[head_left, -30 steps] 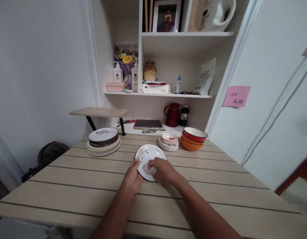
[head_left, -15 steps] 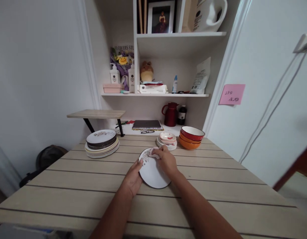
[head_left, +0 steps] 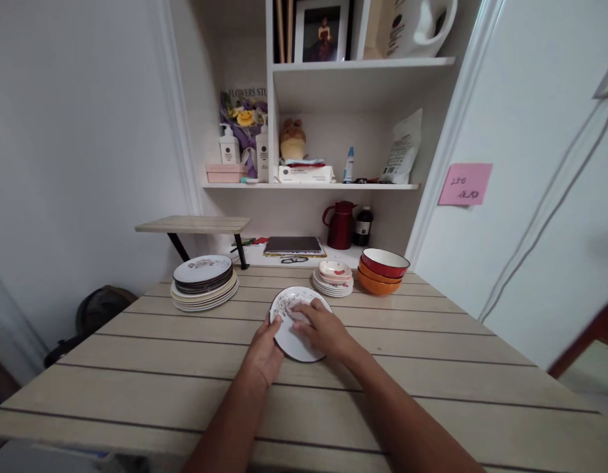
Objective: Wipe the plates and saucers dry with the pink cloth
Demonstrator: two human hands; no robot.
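Note:
A white plate (head_left: 298, 343) with a dark rim and a flower pattern is tilted above the table in front of me. My left hand (head_left: 265, 351) grips its left edge, thumb on the face and fingers underneath. My right hand (head_left: 324, 330) presses a pale, crumpled cloth (head_left: 295, 314) against the patterned upper part of the plate. The fingers of that hand partly cover the cloth, and the plate's right side is hidden behind the hand.
Left on the slatted table (head_left: 186, 355) stands a stack of plates (head_left: 204, 289). Farther back are small dishes (head_left: 333, 284) and stacked red and orange bowls (head_left: 381, 272). Behind them sit a laptop (head_left: 293, 245), glasses (head_left: 294, 260) and a red jug (head_left: 340, 225). A small raised shelf (head_left: 195, 225) overhangs the left.
My right hand has slid the cloth left and slightly down over the plate's pattern. The plate has tilted and shifted a little; my left hand keeps its hold.

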